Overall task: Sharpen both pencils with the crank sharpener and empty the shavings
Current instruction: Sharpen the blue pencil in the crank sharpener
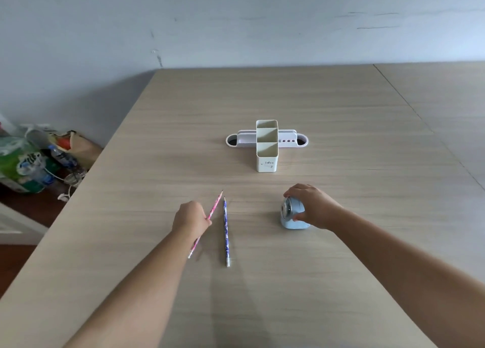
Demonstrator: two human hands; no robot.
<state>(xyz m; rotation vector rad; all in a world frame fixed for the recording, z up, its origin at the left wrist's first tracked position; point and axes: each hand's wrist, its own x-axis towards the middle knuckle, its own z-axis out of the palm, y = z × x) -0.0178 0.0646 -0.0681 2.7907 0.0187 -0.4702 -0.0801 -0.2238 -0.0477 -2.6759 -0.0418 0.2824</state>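
Note:
A pink patterned pencil (215,205) slants across the table with its tip pointing away, and my left hand (191,219) is closed around its middle. Just to its right a blue patterned pencil (226,232) lies flat on the wooden table (262,282), tip away from me, untouched. Further right stands a light blue crank sharpener (290,216) with its round silver face turned left. My right hand (312,206) wraps over the sharpener's top and right side, gripping it.
A cream three-compartment pen holder (267,148) stands behind the pencils on a white oval desk organiser (296,140). Off the table's left edge, bags and plastic bottles (39,161) sit on the floor. A seam (425,123) runs along the table at the right.

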